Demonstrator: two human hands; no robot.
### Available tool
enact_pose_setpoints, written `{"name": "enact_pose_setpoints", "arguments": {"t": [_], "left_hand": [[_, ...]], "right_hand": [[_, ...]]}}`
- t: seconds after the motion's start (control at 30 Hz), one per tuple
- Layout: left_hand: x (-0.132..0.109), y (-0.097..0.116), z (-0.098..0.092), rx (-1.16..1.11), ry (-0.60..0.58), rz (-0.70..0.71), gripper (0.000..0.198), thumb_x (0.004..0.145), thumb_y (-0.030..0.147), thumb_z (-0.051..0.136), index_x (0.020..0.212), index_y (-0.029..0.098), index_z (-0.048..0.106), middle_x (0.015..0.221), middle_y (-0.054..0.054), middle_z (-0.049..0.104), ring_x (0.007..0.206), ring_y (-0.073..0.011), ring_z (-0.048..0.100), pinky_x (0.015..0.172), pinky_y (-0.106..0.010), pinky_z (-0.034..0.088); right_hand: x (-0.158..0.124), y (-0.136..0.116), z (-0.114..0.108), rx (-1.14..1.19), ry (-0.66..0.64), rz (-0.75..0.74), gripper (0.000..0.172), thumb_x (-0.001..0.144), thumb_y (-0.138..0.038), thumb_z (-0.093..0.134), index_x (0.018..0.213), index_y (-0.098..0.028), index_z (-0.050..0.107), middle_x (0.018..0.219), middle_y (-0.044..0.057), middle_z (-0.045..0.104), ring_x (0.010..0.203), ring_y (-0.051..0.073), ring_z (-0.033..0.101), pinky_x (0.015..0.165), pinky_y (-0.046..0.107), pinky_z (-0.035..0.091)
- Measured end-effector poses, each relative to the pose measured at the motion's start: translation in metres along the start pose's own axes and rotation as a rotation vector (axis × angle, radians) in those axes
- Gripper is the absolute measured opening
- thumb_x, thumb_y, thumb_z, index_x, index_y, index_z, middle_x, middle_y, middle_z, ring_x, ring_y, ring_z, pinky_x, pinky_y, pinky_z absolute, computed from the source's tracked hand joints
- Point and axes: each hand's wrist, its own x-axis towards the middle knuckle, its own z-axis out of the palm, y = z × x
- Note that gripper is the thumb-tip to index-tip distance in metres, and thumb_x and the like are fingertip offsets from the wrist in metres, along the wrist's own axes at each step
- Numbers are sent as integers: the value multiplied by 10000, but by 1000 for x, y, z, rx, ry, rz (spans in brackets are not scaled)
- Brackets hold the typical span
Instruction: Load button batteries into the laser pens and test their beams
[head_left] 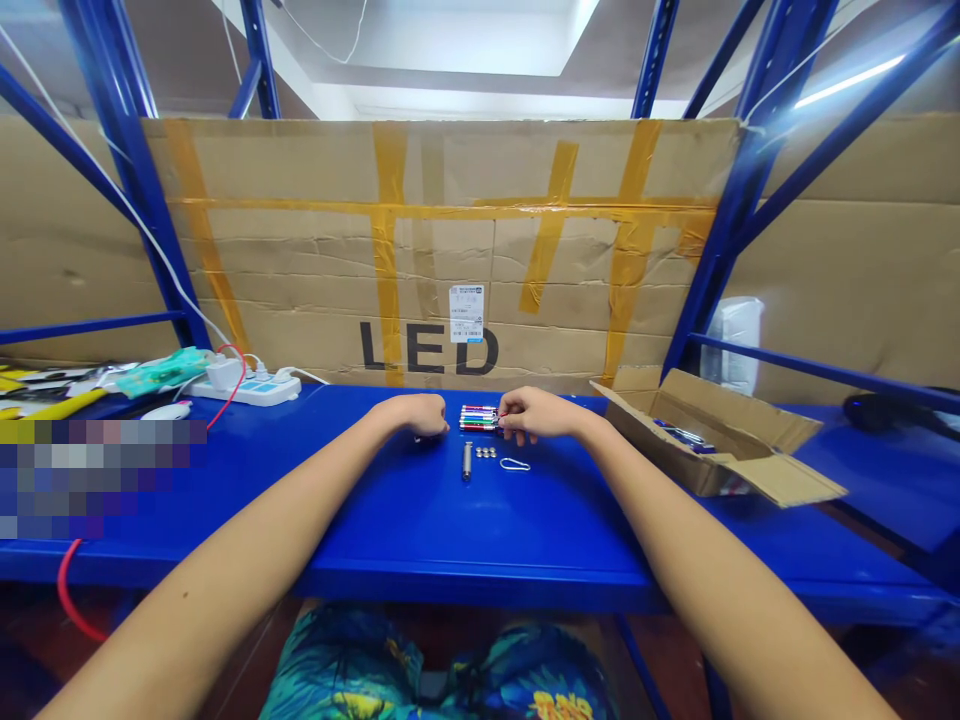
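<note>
Several slim metal tubes (475,418) in purple, silver, green and red lie side by side on the blue table; they look like small pen-style flashlights. My right hand (534,414) is at their right end, thumb and forefinger pinched on the end of one. To the left of the row, my left hand (426,415) rests on the table as a closed fist, and its inside is hidden. Nearer to me stand a silver-grey tube (466,462) laid lengthwise, several small button cells (486,452), and a silver carabiner clip (515,464).
An open cardboard box (697,440) with more tubes sits at the right. At the left are a white power strip (251,388), a teal packet (161,374) and yellow-handled items. A large taped carton (315,270) marked LED closes off the back, between blue rack posts.
</note>
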Motion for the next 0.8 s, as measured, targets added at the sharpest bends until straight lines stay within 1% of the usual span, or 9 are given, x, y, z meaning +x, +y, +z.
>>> {"name": "enact_pose_setpoints", "arguments": {"t": [0.1,0.23,0.37,0.43,0.5,0.6,0.67,0.8], "left_hand": [[4,-1,2,-20,-27,-11,262,761,359,564,784,120,668,797,-106,685,644,-157,557,615,-251,404],[4,-2,4,-129,-86,-30,214,760,320,580,763,119,654,687,-74,646,550,-131,524,560,-241,420],[3,-1,6,-240,-115,-37,120,761,218,562,761,123,636,696,-71,654,586,-132,560,559,-220,456],[3,-2,5,-263,-117,-36,88,753,185,564,757,126,629,701,-73,661,602,-138,579,574,-227,472],[3,-3,4,-298,-108,-66,62,726,161,588,766,133,626,702,-69,667,623,-149,601,595,-241,490],[2,-7,1,-317,-75,-128,86,683,143,622,769,141,620,674,-59,659,649,-173,622,614,-269,511],[1,-11,0,-331,-60,-136,88,670,141,631,756,143,611,646,-51,643,648,-181,625,612,-281,520],[2,-13,2,-428,-92,-124,90,652,109,644,704,147,581,598,-26,613,607,-166,619,609,-290,541]], "right_hand": [[0,0,-1,-4,9,-7,67,810,-220,552,800,-154,552,791,77,697,600,139,640,466,228,481],[1,3,-1,-11,3,12,85,806,-233,578,809,-151,557,783,76,701,585,128,635,474,216,476],[2,5,0,-13,0,10,98,813,-252,576,811,-157,555,789,67,705,605,128,644,484,210,475],[2,5,0,-13,-1,5,95,814,-252,566,807,-158,557,771,61,700,593,131,640,482,220,476],[2,5,0,-17,-1,7,93,813,-250,560,798,-158,563,744,56,693,573,132,631,480,231,478],[0,4,-1,-23,1,15,93,807,-246,564,787,-156,575,723,55,686,569,136,628,483,239,481],[0,4,-1,-26,3,13,94,805,-245,567,782,-155,580,732,61,689,580,141,633,486,241,484],[1,5,-2,-30,5,2,96,802,-250,570,786,-157,585,769,72,705,602,145,643,495,242,488]]}}
